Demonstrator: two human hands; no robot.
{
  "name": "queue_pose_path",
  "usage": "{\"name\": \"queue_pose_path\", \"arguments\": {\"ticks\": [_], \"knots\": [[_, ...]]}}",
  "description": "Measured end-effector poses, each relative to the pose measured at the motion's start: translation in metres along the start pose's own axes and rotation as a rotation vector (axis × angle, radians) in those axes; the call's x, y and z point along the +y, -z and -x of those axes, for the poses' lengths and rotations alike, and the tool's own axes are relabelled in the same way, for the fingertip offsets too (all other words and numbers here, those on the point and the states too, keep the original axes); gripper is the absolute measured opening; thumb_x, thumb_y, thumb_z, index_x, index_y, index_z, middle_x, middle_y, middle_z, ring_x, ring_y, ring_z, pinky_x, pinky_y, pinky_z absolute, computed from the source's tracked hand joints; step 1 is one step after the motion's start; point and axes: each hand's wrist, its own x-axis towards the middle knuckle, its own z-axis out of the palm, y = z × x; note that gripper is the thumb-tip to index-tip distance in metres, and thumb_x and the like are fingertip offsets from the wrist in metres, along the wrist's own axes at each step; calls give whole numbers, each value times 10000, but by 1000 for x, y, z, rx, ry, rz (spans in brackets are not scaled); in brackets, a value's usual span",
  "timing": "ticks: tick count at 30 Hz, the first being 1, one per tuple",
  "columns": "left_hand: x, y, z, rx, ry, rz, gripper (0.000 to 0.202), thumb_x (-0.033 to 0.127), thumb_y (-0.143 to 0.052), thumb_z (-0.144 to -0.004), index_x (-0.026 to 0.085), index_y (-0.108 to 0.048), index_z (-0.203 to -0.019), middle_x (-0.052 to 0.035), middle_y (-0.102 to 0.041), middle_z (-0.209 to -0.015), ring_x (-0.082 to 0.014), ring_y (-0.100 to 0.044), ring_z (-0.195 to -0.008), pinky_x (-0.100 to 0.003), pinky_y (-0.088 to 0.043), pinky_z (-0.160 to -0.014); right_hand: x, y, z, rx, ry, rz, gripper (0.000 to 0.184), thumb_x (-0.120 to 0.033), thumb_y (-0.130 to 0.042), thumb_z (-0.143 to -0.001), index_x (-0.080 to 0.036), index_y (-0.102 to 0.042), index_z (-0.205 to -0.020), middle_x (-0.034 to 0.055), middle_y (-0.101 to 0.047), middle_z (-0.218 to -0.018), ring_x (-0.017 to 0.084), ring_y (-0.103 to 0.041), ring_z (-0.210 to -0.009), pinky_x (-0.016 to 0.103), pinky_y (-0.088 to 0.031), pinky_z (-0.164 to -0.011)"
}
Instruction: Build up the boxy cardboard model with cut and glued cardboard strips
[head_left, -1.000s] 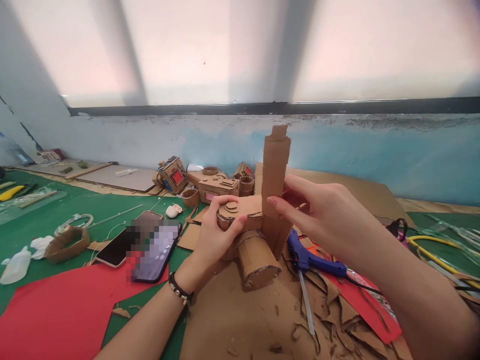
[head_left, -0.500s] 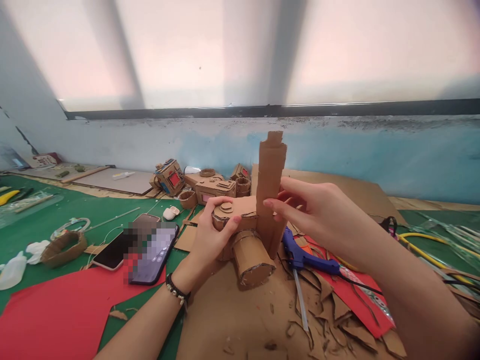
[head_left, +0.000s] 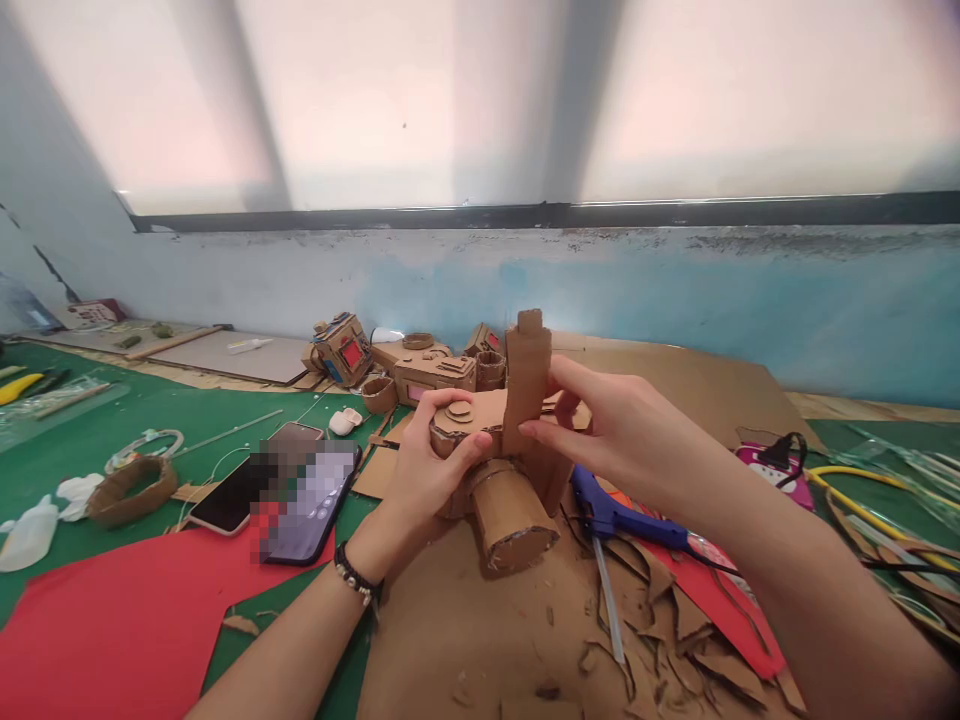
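A cardboard model camera (head_left: 491,470) with a round lens tube (head_left: 512,515) rests on a brown cardboard sheet (head_left: 465,640). My left hand (head_left: 427,475) wraps its left end, thumb on top beside small cardboard discs. A tall cardboard strip (head_left: 526,375) stands up against the camera's right side. My right hand (head_left: 622,435) holds this strip, fingers bent round it and pressing it back over the body.
A blue glue gun (head_left: 622,520) lies right of the camera among cardboard scraps. Two phones (head_left: 289,495) lie on red paper (head_left: 127,620) and the green mat. Other cardboard cameras (head_left: 409,372) stand by the wall. A cardboard ring (head_left: 124,488) is at left, yellow cables (head_left: 877,500) at right.
The upright strip has bent backward and down over the camera's top, so it now looks shorter. My right hand followed it slightly. The left hand kept its grip.
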Motion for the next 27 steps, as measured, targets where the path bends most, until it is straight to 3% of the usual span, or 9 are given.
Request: {"name": "queue_pose_path", "arguments": {"ticks": [3, 7, 10, 13, 15, 18, 22, 27], "knots": [[1, -1, -1, -8, 29, 70, 448, 408, -921, -855, 251, -667, -1189, -54, -760, -1209, -250, -761, -1060, -340, -608, -914, 4, -3, -3, 41, 18, 75, 93, -337, -677, -983, -275, -711, -1044, 17, -766, -1010, 209, -632, -817, 337, -443, -678], [0, -5, -1, 9, 30, 125, 530, 315, -996, -752, 254, -664, -1160, -39, -763, -1205, -242, -766, -1077, -339, -610, -940, 8, -7, -4, 47, 2, -4, 158, -399, -688, -977, -270, -631, -904, -32, -654, -780, 171, -512, -672, 321, -384, -617], [-1, -6, -1, 13, 21, 100, 542, 289, -991, -752, 256, -656, -1176, -42, -764, -1213, -246, -769, -1102, -353, -615, -963, 8, -9, -4, 36, -21, -44, 183, -416, -703, -964, -270, -625, -885, -39, -650, -737, 166, -504, -645, 318, -376, -591], [-2, -5, 0, 0, 5, 57, 532, 286, -964, -778, 256, -641, -1199, -50, -762, -1235, -254, -769, -1124, -365, -618, -978, 3, -8, -3, 48, -54, -144, 232, -499, -702, -998, -275, -716, -1055, 6, -766, -916, 173, -596, -673, 334, -468, -607], [-1, -4, 0, -13, -5, 28, 526, 296, -953, -789, 255, -635, -1206, -59, -759, -1253, -264, -762, -1156, -379, -613, -1006, -4, -7, -1, 173, -46, -273, 400, -560, -722, -1002, -304, -695, -1308, 40, -801, -1091, 201, -717, -773, 358, -576, -675], [3, -3, 0, -28, -6, 5, 516, 318, -947, -799, 255, -635, -1206, -74, -748, -1297, -279, -744, -1206, -406, -596, -1063, -15, -8, 2, 389, 9, -361, 567, -463, -736, -1022, -376, -562, -1554, 36, -808, -1182, 246, -805, -1011, 390, -671, -823], [4, -3, 1, -33, 2, -1, 529, 339, -953, -794, 259, -639, -1212, -81, -744, -1317, -287, -737, -1214, -418, -589, -1078, -20, -11, 0, 425, 53, -295, 383, -305, -658, -1049, -363, -703, -1426, 14, -828, -1088, 236, -815, -1019, 384, -697, -848], [1, -3, 2, -40, -3, 4, 539, 335, -947, -794, 255, -632, -1223, -90, -741, -1318, -285, -739, -1200, -404, -598, -1047, -15, -12, -5, 424, -4, -322, 387, -313, -668, -1029, -311, -765, -1403, 30, -847, -1066, 218, -810, -944, 367, -704, -829]]}}
